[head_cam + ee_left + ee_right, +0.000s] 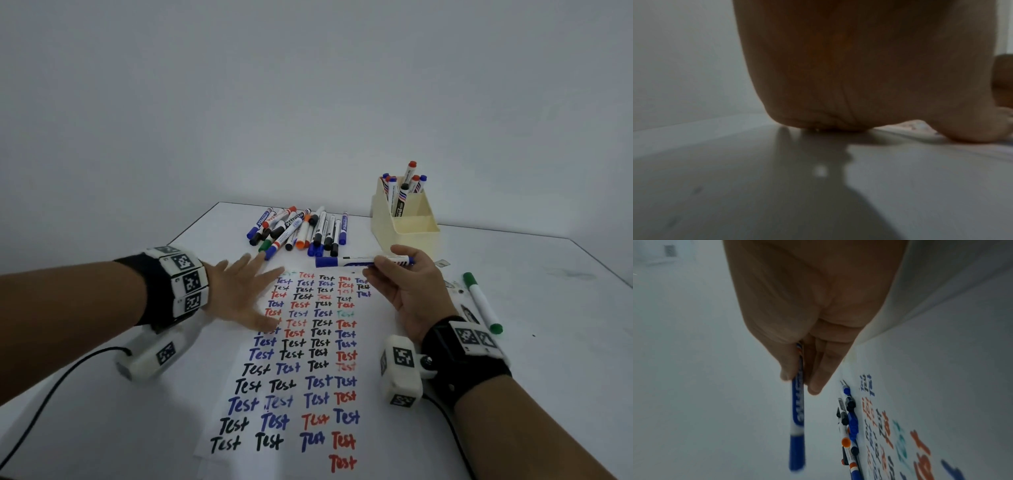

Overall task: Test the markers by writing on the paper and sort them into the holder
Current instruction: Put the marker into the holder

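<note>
The left hand (239,294) lies flat, fingers spread, pinning the paper (301,359) crowded with "Test" marks. Beyond its fingertips a pile of markers (298,231) awaits testing. The right hand (407,291) pinches a capped blue marker (346,261); behind its fingers, the holder (404,219) has several markers.

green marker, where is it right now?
Head view, right side: the green marker lies loose on the table, right of the right hand and the paper, nearer than the holder.

Dim, flat bluish light, soft shadows, blurred dark wrist views, wide-angle edge bending
</note>
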A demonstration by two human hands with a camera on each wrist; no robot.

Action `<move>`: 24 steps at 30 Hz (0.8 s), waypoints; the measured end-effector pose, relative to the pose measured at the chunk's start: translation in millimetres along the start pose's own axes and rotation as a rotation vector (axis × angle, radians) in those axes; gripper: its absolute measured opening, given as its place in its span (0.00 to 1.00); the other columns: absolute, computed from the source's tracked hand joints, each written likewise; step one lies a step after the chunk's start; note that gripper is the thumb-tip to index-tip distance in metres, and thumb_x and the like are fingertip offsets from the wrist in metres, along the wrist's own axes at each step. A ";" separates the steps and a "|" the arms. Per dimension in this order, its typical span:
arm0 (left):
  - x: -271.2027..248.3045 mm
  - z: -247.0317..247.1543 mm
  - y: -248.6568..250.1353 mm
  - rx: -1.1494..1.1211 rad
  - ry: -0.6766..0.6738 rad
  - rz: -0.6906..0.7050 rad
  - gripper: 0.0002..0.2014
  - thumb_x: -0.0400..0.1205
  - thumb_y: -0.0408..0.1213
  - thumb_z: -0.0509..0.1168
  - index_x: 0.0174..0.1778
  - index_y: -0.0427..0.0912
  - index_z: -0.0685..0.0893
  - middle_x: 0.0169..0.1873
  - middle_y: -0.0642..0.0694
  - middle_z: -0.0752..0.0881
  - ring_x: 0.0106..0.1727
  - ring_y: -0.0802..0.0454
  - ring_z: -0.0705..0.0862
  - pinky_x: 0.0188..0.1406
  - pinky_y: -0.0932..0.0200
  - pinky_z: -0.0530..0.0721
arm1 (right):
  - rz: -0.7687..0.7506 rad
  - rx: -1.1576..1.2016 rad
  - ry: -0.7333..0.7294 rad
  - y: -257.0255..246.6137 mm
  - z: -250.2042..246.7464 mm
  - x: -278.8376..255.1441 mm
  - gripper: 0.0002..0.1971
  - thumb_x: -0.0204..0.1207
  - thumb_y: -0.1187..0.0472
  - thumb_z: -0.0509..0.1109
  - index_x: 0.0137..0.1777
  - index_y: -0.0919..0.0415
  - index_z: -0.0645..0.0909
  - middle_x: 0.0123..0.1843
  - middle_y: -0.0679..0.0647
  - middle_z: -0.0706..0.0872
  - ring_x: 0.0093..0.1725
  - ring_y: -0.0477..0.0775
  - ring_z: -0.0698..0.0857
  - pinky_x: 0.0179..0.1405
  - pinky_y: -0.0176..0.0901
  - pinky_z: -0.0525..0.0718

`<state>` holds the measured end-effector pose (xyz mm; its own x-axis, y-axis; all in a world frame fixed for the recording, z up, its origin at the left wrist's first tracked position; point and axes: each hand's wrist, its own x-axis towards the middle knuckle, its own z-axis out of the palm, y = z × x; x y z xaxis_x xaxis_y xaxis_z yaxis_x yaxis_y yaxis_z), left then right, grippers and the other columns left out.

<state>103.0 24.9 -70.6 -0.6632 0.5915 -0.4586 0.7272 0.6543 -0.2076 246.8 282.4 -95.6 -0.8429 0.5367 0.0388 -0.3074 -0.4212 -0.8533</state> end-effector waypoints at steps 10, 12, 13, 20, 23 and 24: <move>-4.4 14.4 2.9 -0.048 -0.044 -0.026 0.61 0.64 0.87 0.50 0.84 0.60 0.27 0.85 0.43 0.29 0.87 0.39 0.33 0.85 0.33 0.41 | -0.300 -0.190 0.214 -27.7 11.6 2.1 0.16 0.86 0.67 0.70 0.65 0.53 0.70 0.58 0.65 0.87 0.44 0.57 0.94 0.50 0.49 0.93; -3.0 15.1 4.4 -0.053 -0.033 -0.039 0.60 0.64 0.86 0.50 0.84 0.61 0.28 0.86 0.45 0.30 0.87 0.40 0.34 0.85 0.33 0.42 | -0.366 -0.278 0.271 -41.5 15.0 10.5 0.14 0.86 0.67 0.70 0.62 0.49 0.71 0.58 0.62 0.86 0.42 0.54 0.94 0.50 0.48 0.93; -2.7 14.3 5.0 -0.053 -0.033 -0.046 0.61 0.63 0.87 0.51 0.84 0.62 0.29 0.86 0.45 0.30 0.87 0.40 0.34 0.85 0.33 0.42 | -0.400 -0.314 0.293 -49.7 15.7 16.8 0.14 0.86 0.67 0.69 0.63 0.49 0.72 0.57 0.61 0.86 0.41 0.53 0.94 0.52 0.48 0.93; -5.2 10.4 3.2 -0.086 -0.066 -0.042 0.62 0.62 0.88 0.52 0.83 0.64 0.27 0.85 0.47 0.28 0.87 0.41 0.33 0.85 0.32 0.42 | -0.599 -0.771 0.414 -111.6 7.4 68.1 0.24 0.86 0.66 0.66 0.79 0.45 0.73 0.60 0.52 0.84 0.44 0.46 0.89 0.55 0.46 0.91; -6.5 8.4 3.6 -0.076 -0.078 -0.045 0.62 0.61 0.88 0.51 0.83 0.64 0.27 0.85 0.47 0.27 0.87 0.41 0.33 0.85 0.32 0.41 | -0.636 -0.967 0.382 -123.1 4.3 84.2 0.21 0.87 0.66 0.64 0.77 0.48 0.73 0.62 0.53 0.83 0.53 0.57 0.90 0.60 0.53 0.88; -6.5 7.8 3.6 -0.075 -0.083 -0.045 0.63 0.60 0.88 0.51 0.83 0.64 0.27 0.85 0.46 0.27 0.87 0.41 0.33 0.85 0.32 0.41 | -0.641 -1.017 0.365 -124.1 4.8 88.1 0.20 0.87 0.66 0.64 0.76 0.49 0.73 0.62 0.53 0.83 0.55 0.58 0.89 0.59 0.51 0.87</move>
<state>111.3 19.7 -75.1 -0.6752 0.5219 -0.5212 0.6800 0.7142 -0.1658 208.6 378.5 16.2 -0.4471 0.6753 0.5866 0.0006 0.6560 -0.7547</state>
